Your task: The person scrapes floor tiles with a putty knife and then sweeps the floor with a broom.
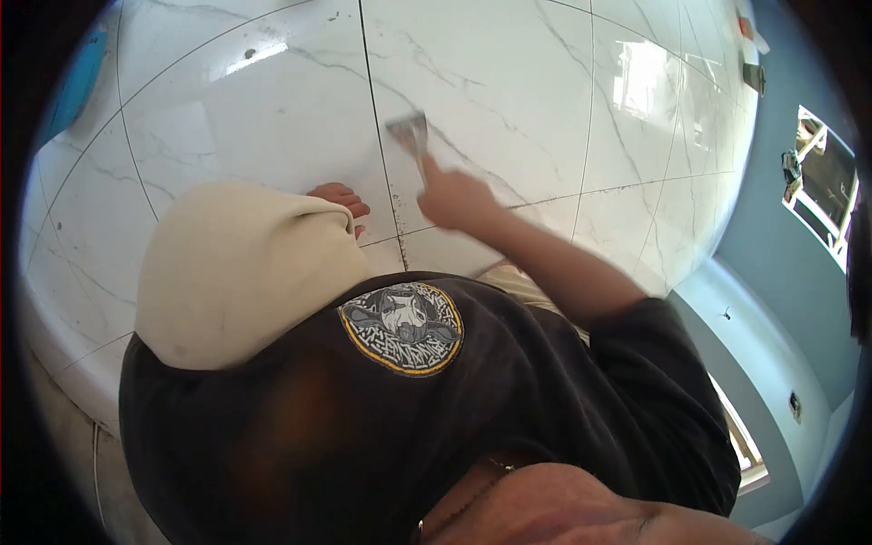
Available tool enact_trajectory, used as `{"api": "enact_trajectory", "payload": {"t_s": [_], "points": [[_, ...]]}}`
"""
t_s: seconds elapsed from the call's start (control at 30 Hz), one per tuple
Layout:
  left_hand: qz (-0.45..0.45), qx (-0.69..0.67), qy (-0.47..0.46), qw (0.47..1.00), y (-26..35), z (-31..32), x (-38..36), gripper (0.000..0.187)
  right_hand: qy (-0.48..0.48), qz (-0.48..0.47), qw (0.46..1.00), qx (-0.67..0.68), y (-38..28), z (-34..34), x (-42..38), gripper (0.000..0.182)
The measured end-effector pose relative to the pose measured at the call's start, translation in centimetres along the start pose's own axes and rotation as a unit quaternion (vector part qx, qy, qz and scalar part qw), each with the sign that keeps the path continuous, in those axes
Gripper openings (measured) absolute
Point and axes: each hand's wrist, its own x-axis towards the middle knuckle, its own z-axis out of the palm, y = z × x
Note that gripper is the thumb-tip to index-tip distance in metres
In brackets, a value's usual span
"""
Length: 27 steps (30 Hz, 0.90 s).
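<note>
White tile this glossy could let my scraper skid or scratch, I judge, if its corner dug in; a slack wrist might swing it towards my left hand. My right hand, just past twelve o'clock, is clamped on the handle, forearm in from four o'clock, the scraper pointing off at eleven over the tile. My left pokes out at ten, past my knee; whether its fingers grip anything, I cannot tell.
</note>
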Motion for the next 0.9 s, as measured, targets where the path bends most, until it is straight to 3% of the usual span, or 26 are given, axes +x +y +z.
{"api": "enact_trajectory", "payload": {"t_s": [0.07, 0.13, 0.17, 0.23, 0.3, 0.33, 0.37, 0.43, 0.5, 0.57, 0.63, 0.73, 0.83, 0.9], "points": [[0.005, -0.029, -0.025, 0.999, -0.3, 0.3, 0.0, 0.026, -0.039, 0.024, 0.999, -0.004, 0.6, 0.9, -1.2, 0.074], [0.001, -0.029, -0.043, 0.999, -0.3, 0.1, 0.0, 0.026, -0.011, -0.029, 0.999, 0.017, 0.6, -0.3, -1.1, 0.073], [0.001, -0.033, -0.049, 0.998, -0.1, 0.0, 0.0, 0.026, 0.020, -0.075, 0.996, 0.045, 0.7, -2.1, 0.7, 0.066], [0.023, -0.001, -0.007, 1.000, 0.0, 0.0, 0.2, 0.028, 0.129, -0.104, 0.985, -0.046, 0.6, -6.3, 7.5, 0.044], [0.018, -0.007, -0.019, 1.000, -0.6, 0.3, 0.6, 0.028, 0.073, -0.080, 0.994, -0.026, -1.9, -12.7, 10.9, 0.025], [0.014, -0.018, -0.036, 0.999, -0.8, 0.7, 0.0, 0.029, 0.046, -0.160, 0.970, -0.179, -2.1, -13.9, 12.9, 0.014], [0.007, -0.014, -0.035, 0.999, -0.4, 0.3, 0.1, 0.029, 0.047, -0.168, 0.968, -0.180, -2.6, -14.2, 12.7, 0.014], [-0.015, -0.022, 0.017, 1.000, 1.2, -0.7, 0.6, 0.029, -0.005, -0.234, 0.917, -0.322, -3.3, -14.2, 10.6, 0.011], [-0.026, -0.021, 0.032, 0.999, 2.0, -1.6, 0.7, 0.029, 0.009, -0.093, 0.993, -0.066, -3.6, -13.3, 6.5, 0.025], [-0.035, -0.028, 0.045, 0.998, 1.6, -1.0, 0.5, 0.028, 0.071, -0.094, 0.993, -0.004, -2.6, -12.7, 6.6, 0.034], [-0.034, 0.019, -0.017, 0.999, 0.4, 0.1, 0.0, 0.028, 0.052, -0.069, 0.996, -0.001, -2.3, -13.6, 7.6, 0.034], [-0.008, -0.036, -0.028, 0.999, 0.2, -0.9, 0.7, 0.027, 0.040, -0.063, 0.997, -0.001, -2.8, -14.5, 7.4, 0.034], [0.015, -0.001, -0.049, 0.999, -0.7, 0.3, 0.3, 0.027, 0.029, -0.086, 0.996, -0.025, -2.8, -15.2, 8.3, 0.032], [-0.008, -0.012, -0.047, 0.999, -0.4, 0.0, 0.4, 0.027, 0.019, -0.094, 0.994, -0.043, -3.1, -14.9, 8.1, 0.032]]}}
